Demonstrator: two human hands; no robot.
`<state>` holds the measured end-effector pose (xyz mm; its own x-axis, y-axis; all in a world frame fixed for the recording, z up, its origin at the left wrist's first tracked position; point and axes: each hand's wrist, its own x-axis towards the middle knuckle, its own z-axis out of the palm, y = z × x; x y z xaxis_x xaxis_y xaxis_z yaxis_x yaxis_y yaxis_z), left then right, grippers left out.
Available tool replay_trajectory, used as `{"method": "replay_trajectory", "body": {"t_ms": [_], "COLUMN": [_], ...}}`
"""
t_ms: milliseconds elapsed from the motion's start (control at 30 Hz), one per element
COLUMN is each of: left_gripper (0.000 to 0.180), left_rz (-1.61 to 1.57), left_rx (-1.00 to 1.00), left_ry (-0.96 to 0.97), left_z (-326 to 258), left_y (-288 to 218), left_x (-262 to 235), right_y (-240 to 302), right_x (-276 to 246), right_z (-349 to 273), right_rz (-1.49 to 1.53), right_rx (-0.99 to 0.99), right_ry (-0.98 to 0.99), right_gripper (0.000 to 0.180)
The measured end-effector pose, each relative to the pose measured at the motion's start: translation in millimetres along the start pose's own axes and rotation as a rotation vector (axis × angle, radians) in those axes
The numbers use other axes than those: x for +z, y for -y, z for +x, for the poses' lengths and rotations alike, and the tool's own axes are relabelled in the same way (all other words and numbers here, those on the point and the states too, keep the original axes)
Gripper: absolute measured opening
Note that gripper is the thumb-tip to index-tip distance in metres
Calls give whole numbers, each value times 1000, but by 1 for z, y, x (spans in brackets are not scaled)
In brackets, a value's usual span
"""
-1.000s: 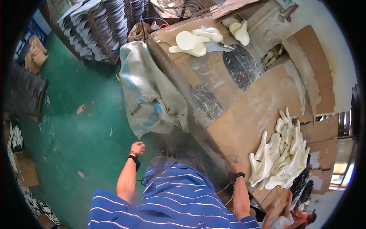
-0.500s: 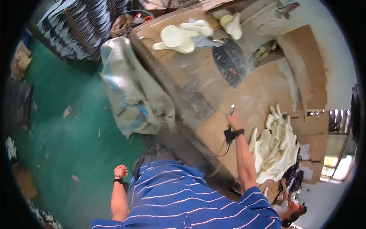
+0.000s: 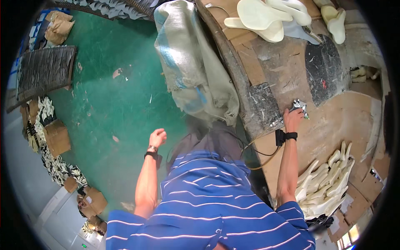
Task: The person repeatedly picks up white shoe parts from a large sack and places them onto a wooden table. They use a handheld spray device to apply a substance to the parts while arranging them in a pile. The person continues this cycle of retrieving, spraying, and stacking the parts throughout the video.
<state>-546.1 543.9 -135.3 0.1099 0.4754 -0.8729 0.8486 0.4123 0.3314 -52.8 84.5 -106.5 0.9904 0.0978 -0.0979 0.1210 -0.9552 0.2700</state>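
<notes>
My right hand (image 3: pixel 293 118) is closed around a silver metal spray gun (image 3: pixel 299 107), low over the cardboard-covered table; a black band with a small box circles that wrist. A thin yellowish hose (image 3: pixel 266 163) runs from near my waist toward that forearm; its far end is hidden. My left hand (image 3: pixel 158 137) hangs over the green floor beside my body, fingers curled, with nothing visible in it. Beyond the gun, cream saddle-shaped foam pieces (image 3: pixel 260 14) lie at the table's far end. A pile of similar cream pieces (image 3: pixel 327 183) lies right of my right forearm.
A grey woven sack (image 3: pixel 187 62) drapes against the table's left edge (image 3: pixel 227 54). Dark patches (image 3: pixel 323 68) mark the tabletop. On the floor at left stand a dark slatted rack (image 3: pixel 46 71) and cardboard boxes (image 3: pixel 57 137); another rack with grey pieces (image 3: pixel 112 7) is at the far side.
The view has swung left, showing more floor and racks there. My right hand now reaches farther forward over the table with the spray gun. My left hand has come up and forward, fingers still curled.
</notes>
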Motion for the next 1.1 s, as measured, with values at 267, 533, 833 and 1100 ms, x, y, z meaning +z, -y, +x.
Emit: {"method": "replay_trajectory", "body": {"t_ms": [267,533,833,1100], "left_gripper": [37,48,10,57], "left_rz": [180,527,-462,-384], "left_rx": [417,390,153,798], "left_ry": [161,526,425,611], "left_z": [7,112,199,193], "left_y": [-153,-153,-243,-436], "left_x": [57,104,110,18], "right_y": [4,92,411,513], "right_x": [-6,-91,-10,4], "right_z": [-1,-27,-162,53], "right_rz": [37,453,1420,1437], "right_rx": [10,-20,-80,20], "right_ry": [-56,-37,910,276], "right_gripper": [74,38,36,39]}}
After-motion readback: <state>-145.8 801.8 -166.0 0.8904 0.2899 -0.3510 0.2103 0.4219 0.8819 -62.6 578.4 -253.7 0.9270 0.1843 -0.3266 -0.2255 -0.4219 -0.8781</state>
